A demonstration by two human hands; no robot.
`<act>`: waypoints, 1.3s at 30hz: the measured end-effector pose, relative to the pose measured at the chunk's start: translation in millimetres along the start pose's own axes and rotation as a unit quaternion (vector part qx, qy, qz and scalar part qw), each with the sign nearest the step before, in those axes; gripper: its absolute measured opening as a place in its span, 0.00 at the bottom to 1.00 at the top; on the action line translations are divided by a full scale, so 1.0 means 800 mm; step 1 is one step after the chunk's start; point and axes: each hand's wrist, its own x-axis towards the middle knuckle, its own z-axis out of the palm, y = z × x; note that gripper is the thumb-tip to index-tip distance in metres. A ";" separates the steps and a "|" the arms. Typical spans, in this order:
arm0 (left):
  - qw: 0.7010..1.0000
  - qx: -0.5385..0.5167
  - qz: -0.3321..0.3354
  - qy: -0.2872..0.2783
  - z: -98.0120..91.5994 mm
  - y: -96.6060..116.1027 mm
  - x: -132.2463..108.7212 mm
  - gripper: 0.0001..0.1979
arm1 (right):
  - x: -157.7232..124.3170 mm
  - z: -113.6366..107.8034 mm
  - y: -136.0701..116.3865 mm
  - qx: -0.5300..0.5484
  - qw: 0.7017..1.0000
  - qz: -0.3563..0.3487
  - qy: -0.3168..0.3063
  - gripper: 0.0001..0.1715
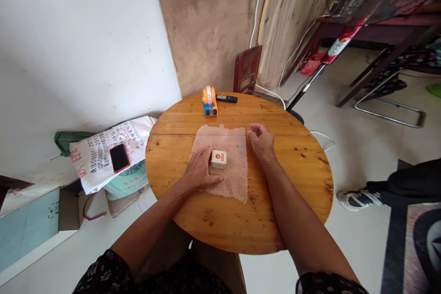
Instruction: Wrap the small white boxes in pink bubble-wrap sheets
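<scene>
A pinkish sheet of bubble wrap (pixel 231 144) lies flat on a round wooden table (pixel 296 165). On the sheet sits a small white box with a red mark (pixel 219 159). My left hand (pixel 200 167) rests on the sheet with its fingers against the left side of the box. My right hand (pixel 262 140) is at the sheet's far right edge, fingers curled and pinched on that edge.
An orange tape dispenser (pixel 209 100) and a dark remote-like object (pixel 226 98) lie at the table's far side. A printed sack (pixel 103 147) with a phone (pixel 119 157) on it stands left of the table. Another person's leg and shoe (pixel 360 197) are at the right.
</scene>
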 end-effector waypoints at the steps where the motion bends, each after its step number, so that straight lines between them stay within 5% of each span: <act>1: 1.000 0.000 0.000 -0.003 0.000 0.000 0.000 0.57 | 0.001 -0.003 -0.006 0.005 1.000 0.000 0.009 0.16; 5: 1.000 -0.007 -0.001 -0.007 -0.001 0.000 0.001 0.57 | -0.010 -0.029 -0.053 0.044 0.998 -0.029 -0.020 0.18; 10: 1.000 -0.019 0.014 0.010 0.002 -0.003 0.000 0.56 | -0.064 -0.037 -0.109 -0.041 0.944 -0.149 -0.291 0.26; 13: 1.000 -0.016 0.017 0.013 0.003 -0.004 0.000 0.57 | -0.095 -0.016 -0.106 -0.127 0.909 -0.205 -0.339 0.37; 17: 1.000 -0.007 0.010 -0.001 0.000 -0.003 0.001 0.57 | -0.105 -0.019 -0.085 -0.165 0.926 -0.189 -0.281 0.29; 21: 1.000 0.017 0.004 -0.020 -0.004 0.001 0.000 0.54 | -0.092 -0.080 -0.054 -0.186 0.964 -0.131 -0.136 0.28; 24: 0.999 0.033 0.009 -0.020 -0.004 0.002 -0.001 0.52 | -0.089 -0.123 -0.023 -0.266 0.956 -0.059 -0.109 0.29; 28: 0.999 0.039 0.010 -0.018 -0.003 0.003 -0.001 0.52 | -0.104 -0.144 -0.010 -0.318 0.943 -0.084 -0.053 0.38; 31: 0.999 0.046 0.011 -0.019 -0.004 0.004 -0.002 0.50 | -0.122 -0.135 -0.034 -0.289 0.947 -0.141 -0.012 0.34; 35: 0.998 0.052 0.013 -0.013 -0.002 0.002 -0.003 0.51 | -0.140 -0.092 -0.068 -0.213 0.941 -0.230 -0.125 0.19; 39: 0.998 0.063 0.021 -0.013 0.000 -0.001 -0.003 0.50 | -0.132 -0.030 -0.074 -0.227 0.911 -0.254 -0.231 0.23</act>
